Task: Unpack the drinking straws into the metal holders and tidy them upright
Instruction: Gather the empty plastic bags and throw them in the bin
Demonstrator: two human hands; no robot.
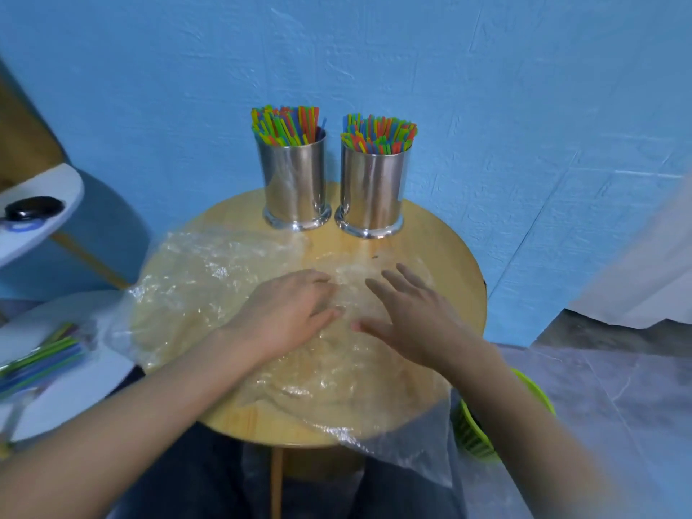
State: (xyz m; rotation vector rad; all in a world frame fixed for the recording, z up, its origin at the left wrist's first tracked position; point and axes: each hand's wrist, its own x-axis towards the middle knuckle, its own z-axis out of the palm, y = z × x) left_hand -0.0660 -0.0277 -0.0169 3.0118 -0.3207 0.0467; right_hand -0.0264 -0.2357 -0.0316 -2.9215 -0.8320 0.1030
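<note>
Left hand [288, 312], right hand [408, 316] rest on plastic [194, 286] covering wooden table [449, 256]; blue wall [524, 106].

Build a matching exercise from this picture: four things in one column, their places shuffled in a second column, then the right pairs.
Things
1. clear plastic bag
2. green basket
3. spare straws
4. right metal holder

Places
A. upright at the far side of the wooden table, filled with coloured straws
B. low down, beyond the table's right edge
C. spread over the table under the left hand and right hand
D. lying on the white surface at the left

Pairs: 1-C, 2-B, 3-D, 4-A
</note>
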